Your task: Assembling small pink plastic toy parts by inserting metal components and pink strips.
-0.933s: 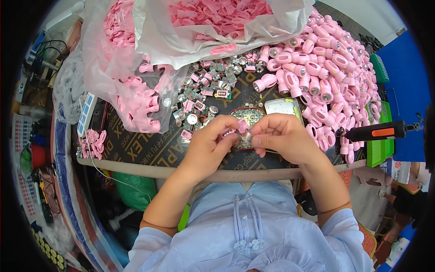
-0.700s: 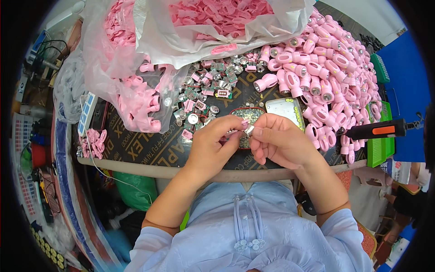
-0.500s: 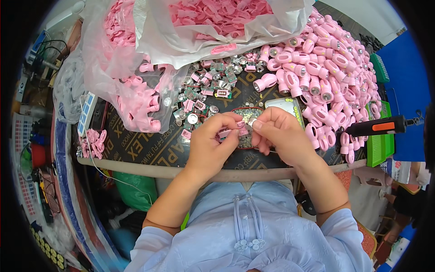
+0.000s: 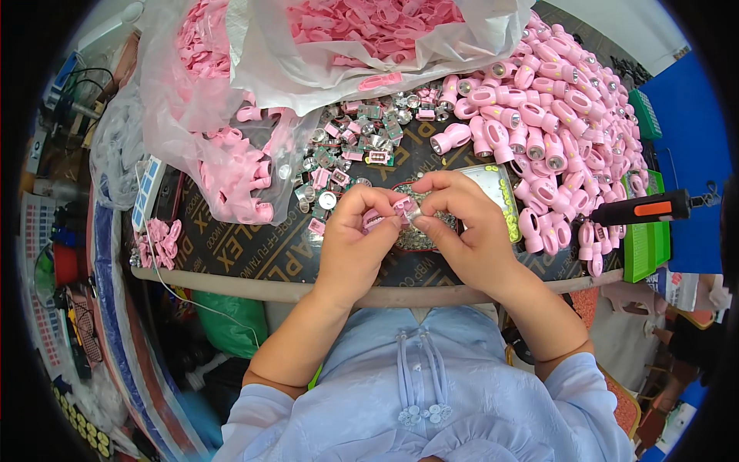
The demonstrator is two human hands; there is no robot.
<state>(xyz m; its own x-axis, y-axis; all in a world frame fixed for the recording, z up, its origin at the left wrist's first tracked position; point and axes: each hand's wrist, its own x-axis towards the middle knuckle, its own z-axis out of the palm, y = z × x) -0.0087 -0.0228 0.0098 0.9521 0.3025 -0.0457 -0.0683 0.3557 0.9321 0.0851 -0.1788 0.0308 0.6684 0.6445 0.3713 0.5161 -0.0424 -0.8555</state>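
Observation:
My left hand point(image 4: 350, 242) pinches a small pink plastic flashlight part point(image 4: 402, 206) between thumb and fingers. My right hand point(image 4: 471, 240) meets it from the other side, its thumb and forefinger closed on a small shiny piece point(image 4: 414, 213) set against the pink part's end. Fingertips hide much of both pieces. Beneath the hands lies a red-rimmed tray point(image 4: 419, 250) of tiny metal-coloured parts. Just beyond the left hand, pink holders with green circuit boards and silver reflectors point(image 4: 328, 201) are scattered on the dark table.
Pink flashlights point(image 4: 554, 115) form a big heap at the right. White bags of pink shells point(image 4: 377, 31) stand at the back. A box with yellow-green pieces point(image 4: 508, 208) sits beside my right hand. An electric screwdriver point(image 4: 643, 208) hangs near a green basket point(image 4: 647, 250).
My right hand has brought the shiny piece left against the pink part. Its fingers have turned, and more of the box with yellow-green pieces shows.

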